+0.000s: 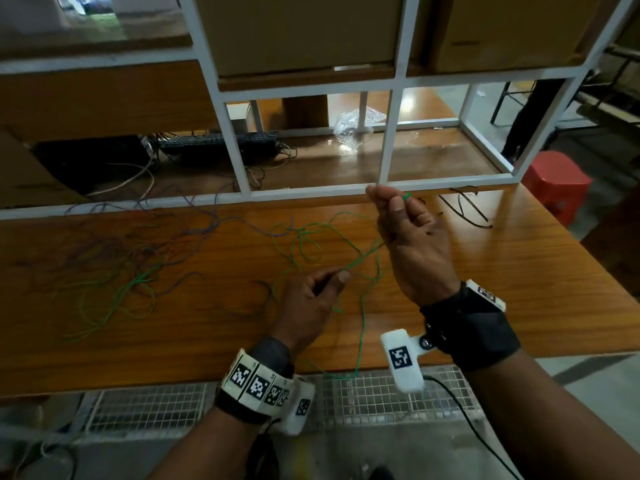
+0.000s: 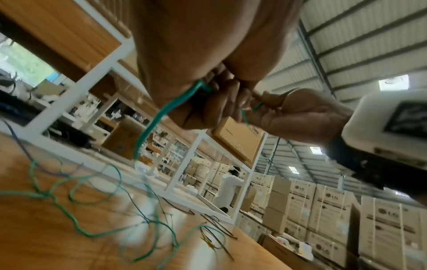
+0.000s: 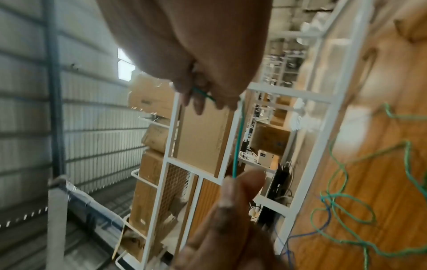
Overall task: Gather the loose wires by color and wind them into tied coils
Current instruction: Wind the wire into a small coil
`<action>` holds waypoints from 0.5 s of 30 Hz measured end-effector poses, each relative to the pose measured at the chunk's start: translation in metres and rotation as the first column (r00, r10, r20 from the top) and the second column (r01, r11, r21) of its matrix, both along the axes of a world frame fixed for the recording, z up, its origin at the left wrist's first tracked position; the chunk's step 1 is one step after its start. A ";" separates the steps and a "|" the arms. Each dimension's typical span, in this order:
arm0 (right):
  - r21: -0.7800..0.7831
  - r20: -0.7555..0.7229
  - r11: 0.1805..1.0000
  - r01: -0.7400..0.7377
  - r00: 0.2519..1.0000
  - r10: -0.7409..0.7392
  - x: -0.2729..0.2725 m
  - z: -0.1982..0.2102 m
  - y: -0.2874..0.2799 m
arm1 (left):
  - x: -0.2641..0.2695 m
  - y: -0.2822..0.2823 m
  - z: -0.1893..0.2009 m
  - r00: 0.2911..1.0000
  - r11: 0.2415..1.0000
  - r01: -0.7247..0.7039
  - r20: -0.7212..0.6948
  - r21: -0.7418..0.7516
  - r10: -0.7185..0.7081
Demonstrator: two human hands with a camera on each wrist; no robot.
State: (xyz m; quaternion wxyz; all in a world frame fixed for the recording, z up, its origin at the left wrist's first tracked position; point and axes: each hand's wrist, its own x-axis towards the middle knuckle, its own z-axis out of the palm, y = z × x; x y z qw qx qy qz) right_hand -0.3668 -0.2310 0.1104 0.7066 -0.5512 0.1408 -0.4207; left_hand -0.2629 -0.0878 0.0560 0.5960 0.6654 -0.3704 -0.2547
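While the right hand (image 1: 408, 237) at centre right pinches a green wire (image 1: 362, 258) end with its grip closed, the left hand (image 1: 311, 299) below pinches the same strand — taut between them, its slack looping over the wooden surface (image 1: 519, 271) at centre frame.
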 end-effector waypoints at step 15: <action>-0.425 -0.704 0.675 -0.603 0.689 0.172 -0.040 -0.019 -0.009 | 0.054 0.008 0.100 0.902 0.954 0.202 0.421 -0.221 -0.094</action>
